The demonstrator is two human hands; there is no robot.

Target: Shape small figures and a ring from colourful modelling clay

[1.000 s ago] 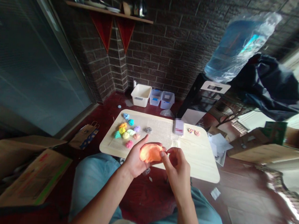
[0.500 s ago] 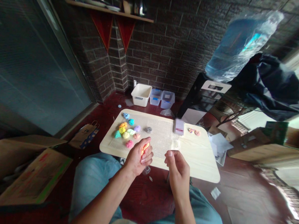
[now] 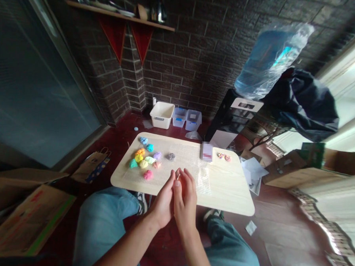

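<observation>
My left hand (image 3: pixel 163 199) and my right hand (image 3: pixel 185 201) press together palm to palm, just over the front edge of a pale wood-grain table (image 3: pixel 230 195). Their fingertips rest above a clear bubble-textured sheet (image 3: pixel 184 161). The orange clay is hidden, and I cannot tell whether it lies between my palms. To the left of my hands lie several coloured clay lumps, with a pink lump (image 3: pixel 148 174) nearest. A grey lump (image 3: pixel 170 156) sits farther back. Tiny clay pieces (image 3: pixel 224 157) lie near the far edge, beside a blurred packet (image 3: pixel 206 151).
A white tub (image 3: pixel 162 115) and clear plastic boxes (image 3: pixel 186 119) stand on the red floor behind the table. Loose papers (image 3: pixel 252 172) lie right of it, a paper bag (image 3: pixel 92 167) left, and an open cardboard box (image 3: pixel 27 216) at lower left.
My right hand has moved left to meet my left hand, and the orange clay has gone from sight. The whole view has shifted slightly as my head moved.
</observation>
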